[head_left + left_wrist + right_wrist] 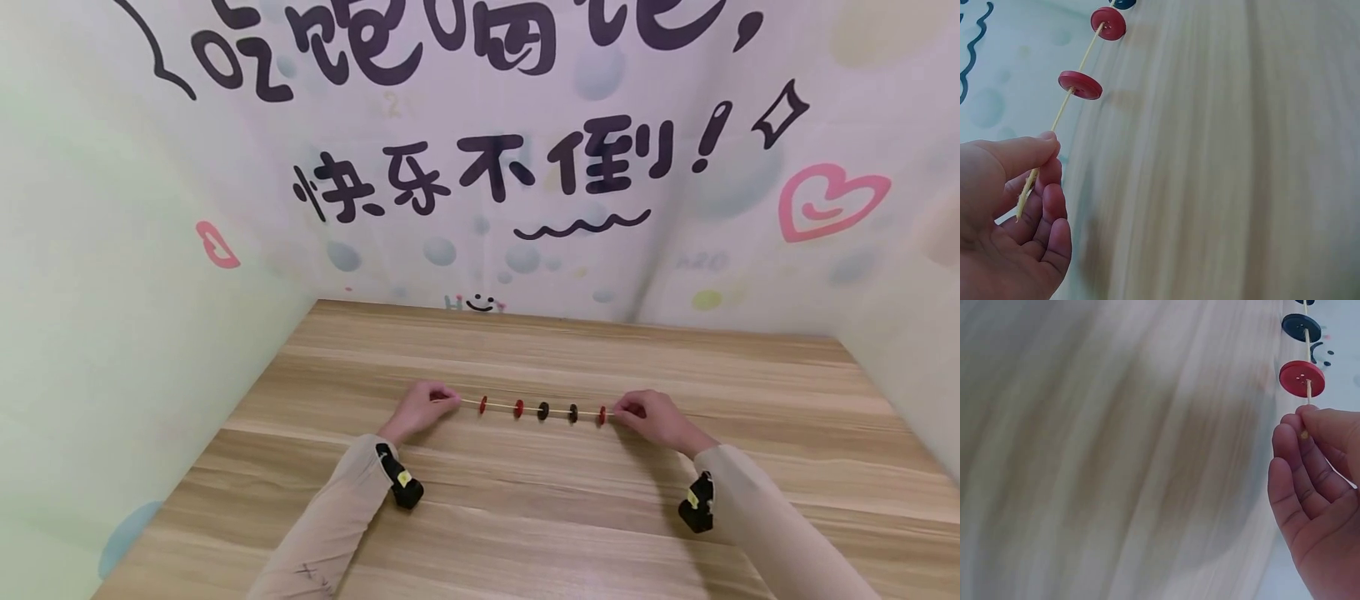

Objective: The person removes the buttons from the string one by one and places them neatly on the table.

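Note:
A pale yellow string (498, 406) is stretched nearly straight between both hands above the table, threaded through several red and black buttons. My left hand (426, 408) pinches one end between thumb and index finger; a short frayed tail hangs below the thumb in the left wrist view. Nearest to it is a red button (1080, 85), with another red button (1109, 24) farther along. The other end is pinched by my right hand (654, 415), close to a red button (1302, 379). Past that one sits a black button (1301, 328). The buttons stand apart from each other.
Beneath the hands lies a wood-grain table (525, 517). A white printed cloth backdrop (465, 250) with dark lettering rises at its far edge, and pale walls flank both sides. Each sleeve cuff carries a black wrist camera (401, 479).

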Action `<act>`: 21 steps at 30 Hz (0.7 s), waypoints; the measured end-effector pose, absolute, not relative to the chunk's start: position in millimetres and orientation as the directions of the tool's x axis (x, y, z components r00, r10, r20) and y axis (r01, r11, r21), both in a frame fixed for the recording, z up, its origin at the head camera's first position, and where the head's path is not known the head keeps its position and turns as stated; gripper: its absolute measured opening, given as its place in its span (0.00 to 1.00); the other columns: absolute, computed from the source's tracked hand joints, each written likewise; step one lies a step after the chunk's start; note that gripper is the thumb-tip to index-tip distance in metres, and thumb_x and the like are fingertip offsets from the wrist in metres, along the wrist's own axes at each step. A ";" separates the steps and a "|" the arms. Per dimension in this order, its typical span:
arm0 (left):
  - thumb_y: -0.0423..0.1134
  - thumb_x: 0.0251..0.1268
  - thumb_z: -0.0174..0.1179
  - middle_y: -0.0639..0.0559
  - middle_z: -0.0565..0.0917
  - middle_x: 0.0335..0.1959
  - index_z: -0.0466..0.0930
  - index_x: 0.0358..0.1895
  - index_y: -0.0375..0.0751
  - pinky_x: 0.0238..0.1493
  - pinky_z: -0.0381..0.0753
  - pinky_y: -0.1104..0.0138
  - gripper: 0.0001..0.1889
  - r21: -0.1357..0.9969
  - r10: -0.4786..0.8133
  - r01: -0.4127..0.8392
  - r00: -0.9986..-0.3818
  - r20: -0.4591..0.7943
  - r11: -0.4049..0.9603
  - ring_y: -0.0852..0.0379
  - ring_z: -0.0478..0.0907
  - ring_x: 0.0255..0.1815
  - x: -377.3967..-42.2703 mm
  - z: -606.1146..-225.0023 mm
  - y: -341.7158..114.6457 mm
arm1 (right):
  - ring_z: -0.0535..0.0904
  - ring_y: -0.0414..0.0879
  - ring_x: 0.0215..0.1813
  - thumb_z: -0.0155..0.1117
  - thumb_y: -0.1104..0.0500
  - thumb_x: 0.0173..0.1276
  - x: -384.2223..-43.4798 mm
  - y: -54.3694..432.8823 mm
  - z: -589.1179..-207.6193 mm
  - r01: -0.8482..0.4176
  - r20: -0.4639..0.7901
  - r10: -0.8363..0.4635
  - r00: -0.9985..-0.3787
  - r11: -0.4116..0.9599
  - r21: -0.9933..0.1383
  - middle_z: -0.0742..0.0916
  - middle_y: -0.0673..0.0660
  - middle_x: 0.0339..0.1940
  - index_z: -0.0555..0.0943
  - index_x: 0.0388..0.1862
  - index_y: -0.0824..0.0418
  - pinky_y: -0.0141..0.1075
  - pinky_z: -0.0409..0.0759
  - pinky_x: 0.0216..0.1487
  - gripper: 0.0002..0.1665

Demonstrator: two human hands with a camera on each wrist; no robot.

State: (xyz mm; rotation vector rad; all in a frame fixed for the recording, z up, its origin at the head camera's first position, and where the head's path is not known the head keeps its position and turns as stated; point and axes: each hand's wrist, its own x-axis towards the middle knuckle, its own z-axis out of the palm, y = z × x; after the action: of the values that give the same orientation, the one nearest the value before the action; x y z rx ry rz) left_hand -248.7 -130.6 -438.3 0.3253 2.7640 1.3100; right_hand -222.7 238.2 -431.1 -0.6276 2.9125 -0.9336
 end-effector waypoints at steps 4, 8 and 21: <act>0.37 0.54 0.61 0.50 0.81 0.32 0.82 0.31 0.38 0.41 0.73 0.63 0.05 0.770 0.241 0.187 -0.970 0.045 0.610 0.55 0.76 0.36 -248.3 -439.3 -122.1 | 0.71 0.40 0.29 0.59 0.66 0.59 -219.3 249.0 -432.3 -0.364 0.095 -0.379 -0.921 0.746 -0.558 0.80 0.50 0.26 0.80 0.30 0.63 0.31 0.71 0.30 0.03; 0.36 0.54 0.61 0.50 0.81 0.31 0.82 0.31 0.38 0.39 0.73 0.65 0.05 0.768 0.275 0.224 -0.959 0.064 0.601 0.55 0.76 0.35 -247.9 -440.3 -114.6 | 0.70 0.40 0.29 0.59 0.66 0.59 -214.7 258.5 -432.4 -0.365 0.103 -0.371 -0.923 0.757 -0.541 0.80 0.48 0.26 0.80 0.29 0.62 0.32 0.71 0.31 0.03; 0.34 0.53 0.61 0.52 0.80 0.26 0.82 0.28 0.37 0.32 0.71 0.70 0.04 0.727 0.344 0.296 -0.935 0.088 0.619 0.61 0.72 0.28 -243.6 -437.5 -97.5 | 0.70 0.40 0.30 0.61 0.64 0.58 -205.2 281.9 -434.8 -0.343 0.095 -0.343 -0.935 0.796 -0.498 0.81 0.48 0.26 0.81 0.27 0.60 0.35 0.71 0.33 0.03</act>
State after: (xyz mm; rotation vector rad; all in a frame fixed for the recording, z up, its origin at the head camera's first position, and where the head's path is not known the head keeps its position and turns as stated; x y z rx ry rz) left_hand -243.6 -97.5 -437.5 0.5491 2.7724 1.2282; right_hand -205.2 281.9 -434.8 -0.5684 2.9770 -0.8253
